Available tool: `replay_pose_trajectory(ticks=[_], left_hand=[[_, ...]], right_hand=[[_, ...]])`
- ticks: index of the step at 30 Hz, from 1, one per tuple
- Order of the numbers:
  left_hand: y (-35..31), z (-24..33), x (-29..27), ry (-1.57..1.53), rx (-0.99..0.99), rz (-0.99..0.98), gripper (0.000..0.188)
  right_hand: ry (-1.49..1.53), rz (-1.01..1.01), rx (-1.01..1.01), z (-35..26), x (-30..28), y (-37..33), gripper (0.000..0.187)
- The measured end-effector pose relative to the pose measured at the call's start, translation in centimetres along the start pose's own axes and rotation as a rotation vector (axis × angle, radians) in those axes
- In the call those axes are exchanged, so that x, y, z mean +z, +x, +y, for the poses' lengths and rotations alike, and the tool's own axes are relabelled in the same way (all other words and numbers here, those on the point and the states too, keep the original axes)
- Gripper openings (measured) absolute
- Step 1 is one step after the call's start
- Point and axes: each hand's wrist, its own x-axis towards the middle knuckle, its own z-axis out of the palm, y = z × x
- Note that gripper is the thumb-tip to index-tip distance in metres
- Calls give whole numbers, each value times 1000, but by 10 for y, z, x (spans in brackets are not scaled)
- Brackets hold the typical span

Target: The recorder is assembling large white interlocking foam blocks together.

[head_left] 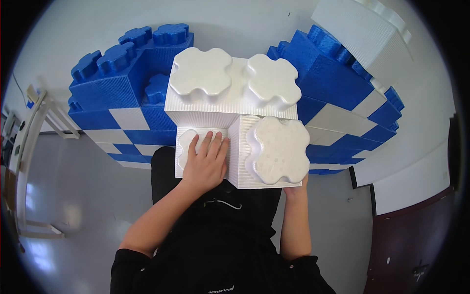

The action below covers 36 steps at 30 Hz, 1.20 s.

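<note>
Large white building blocks (227, 109) with clover-shaped studs fill the middle in front of my body. Two studs stand at the back and one at the front right; the front-left part is lower. On that lower stud (185, 147) my left hand (205, 164) lies palm down, fingers stretched out over the white surface. At the front-right block (279, 151), my right hand (297, 188) holds the near right corner from below and the side; its fingers are mostly hidden behind the block. What lies under the white blocks is hidden, so whether they rest on something I cannot tell.
Stacked walls of blue and white blocks rise on the left (105, 93) and right (333, 78). A loose-looking white block (360, 34) tops the right wall. A white frame table (24, 161) stands far left, and a dark red door (411, 245) is at lower right.
</note>
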Motion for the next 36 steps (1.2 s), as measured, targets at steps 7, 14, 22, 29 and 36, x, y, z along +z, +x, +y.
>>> replay_pose_trajectory(ticks=[7, 14, 22, 29, 36], left_hand=[[-7, 11, 3, 13, 20, -19, 51], [15, 7, 12, 10, 51, 40, 49], [7, 11, 9, -8, 35, -16, 49], [9, 12, 8, 9, 46, 21, 47], [13, 10, -5, -222, -53, 1, 42]], right_hand=[[82, -58, 70, -6, 12, 6, 51], [33, -36, -5, -5, 1, 29, 51], [-72, 2, -15, -7, 9, 8, 50], [82, 4, 66, -3, -15, 8, 48], [17, -13, 91, -13, -12, 34, 48]])
